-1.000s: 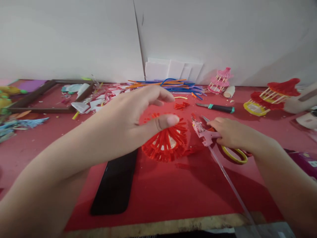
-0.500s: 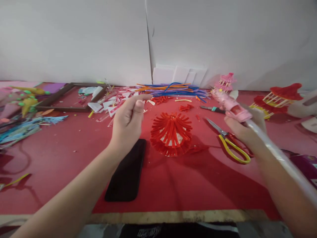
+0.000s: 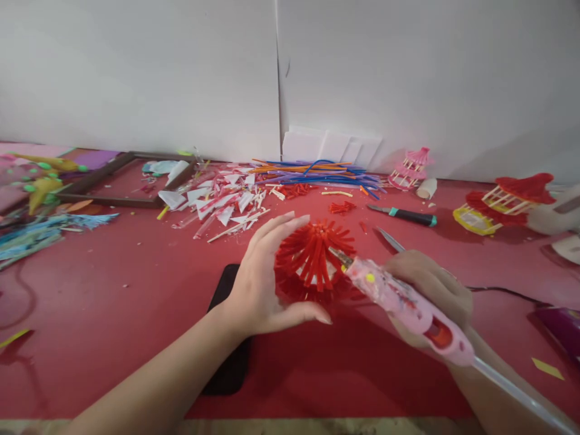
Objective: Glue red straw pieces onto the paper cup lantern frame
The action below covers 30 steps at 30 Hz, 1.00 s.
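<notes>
In the middle of the red table stands a red craft roof (image 3: pixel 317 254), made of fuzzy strips fanning out from a top point, with a pale core showing between them. My left hand (image 3: pixel 267 284) curves around its left side, thumb and fingers spread apart; whether it touches the strips I cannot tell. My right hand (image 3: pixel 430 296) is wrapped round a pink glue gun (image 3: pixel 408 308) with a clear glue stick out of its back. The gun's metal nozzle points at the right side of the roof. Partly behind my right hand lie the scissors (image 3: pixel 390 240).
A black phone (image 3: pixel 226 356) lies under my left wrist. Behind are a utility knife (image 3: pixel 408 216), red strip pieces (image 3: pixel 341 207), coloured pipe cleaners (image 3: pixel 317 172) and paper scraps (image 3: pixel 217 193). Small red (image 3: pixel 507 199) and pink pavilions (image 3: pixel 410 168) stand right; a brown frame (image 3: pixel 113 199) lies left.
My left hand has come down from above the phone and opened beside the red roof. My right hand has brought the glue gun nearer, its nozzle swinging down to the roof.
</notes>
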### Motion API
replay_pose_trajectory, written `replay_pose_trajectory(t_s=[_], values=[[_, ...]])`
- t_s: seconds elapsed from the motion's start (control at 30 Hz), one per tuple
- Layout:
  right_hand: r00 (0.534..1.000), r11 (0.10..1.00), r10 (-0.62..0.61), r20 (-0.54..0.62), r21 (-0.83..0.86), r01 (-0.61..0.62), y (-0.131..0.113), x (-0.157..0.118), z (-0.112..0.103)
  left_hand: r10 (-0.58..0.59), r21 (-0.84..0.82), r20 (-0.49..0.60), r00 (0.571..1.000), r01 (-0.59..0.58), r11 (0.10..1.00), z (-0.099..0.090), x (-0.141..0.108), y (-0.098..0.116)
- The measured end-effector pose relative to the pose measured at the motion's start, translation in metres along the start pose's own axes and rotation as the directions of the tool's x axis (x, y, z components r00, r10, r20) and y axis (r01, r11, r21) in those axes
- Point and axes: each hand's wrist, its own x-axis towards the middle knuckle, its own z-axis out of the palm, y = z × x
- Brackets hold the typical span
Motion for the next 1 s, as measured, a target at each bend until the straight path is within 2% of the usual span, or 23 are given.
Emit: replay_pose_trajectory(t_s=[0.07,0.23,0.37,0.57,0.73,1.0], values=[[0.999,0.998,-0.052,-0.005,-0.028,0.052,0.001,-0.001,0.002,0.019,0.024,-0.006,1.0,-0.019,1.0,0.001,-0.001,0.003],[0.999,0.999,-0.034,0.001,-0.015,0.034,-0.001,0.001,0.007,-0.002,0.043,-0.008,1.0,0.003,0.999,0.004,-0.002,0.003],[0.994,0.993,-0.105,0.011,-0.059,0.105,-0.002,0.005,0.009,-0.014,0.051,0.0,1.0,0.014,0.999,0.006,-0.002,0.002],[0.988,0.985,-0.153,-0.014,-0.081,0.151,0.001,0.003,0.014,-0.014,0.1,-0.05,0.999,0.019,0.995,0.006,-0.001,0.003],[0.994,0.993,-0.109,-0.026,-0.043,0.108,-0.002,0.004,0.011,0.015,0.132,-0.064,0.998,-0.007,0.991,0.007,0.0,0.002],[1.0,0.993,0.016,0.003,-0.12,-0.015,-0.009,0.009,0.006,-0.007,0.117,-0.026,1.0,0.01,0.993,0.004,0.002,0.004]])
